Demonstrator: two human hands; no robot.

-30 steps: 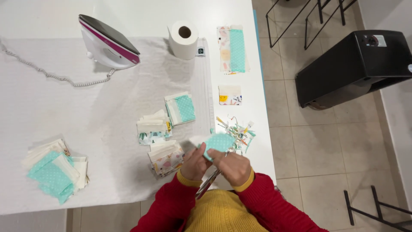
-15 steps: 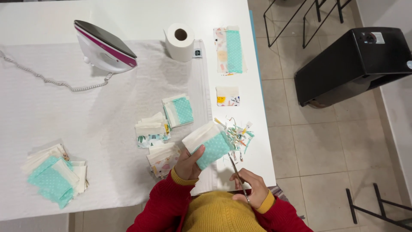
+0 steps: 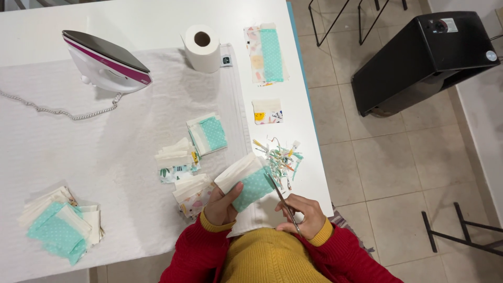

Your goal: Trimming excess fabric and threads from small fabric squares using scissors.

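Note:
My left hand [image 3: 222, 206] grips a folded fabric piece [image 3: 246, 181], white on one half and teal with white dots on the other, held just above the table's near edge. My right hand [image 3: 303, 215] holds a pair of small scissors [image 3: 281, 198], whose blades reach up to the fabric piece's right edge. A heap of thin fabric trimmings [image 3: 280, 157] lies on the table just beyond the blades. Both sleeves are red over a yellow top.
A white pressing mat [image 3: 78, 152] carries an iron [image 3: 107, 60] with its cord, a paper roll [image 3: 201, 48] and several small fabric stacks [image 3: 207, 134], [image 3: 58, 224]. More patchwork pieces [image 3: 266, 52], [image 3: 267, 111] lie on the white table [image 3: 301, 115]. A black box [image 3: 419, 57] stands on the tiled floor.
The hands have parted: the left lifted and turned the fabric piece upward, the right drew back to the right and brought the scissors to the piece's edge.

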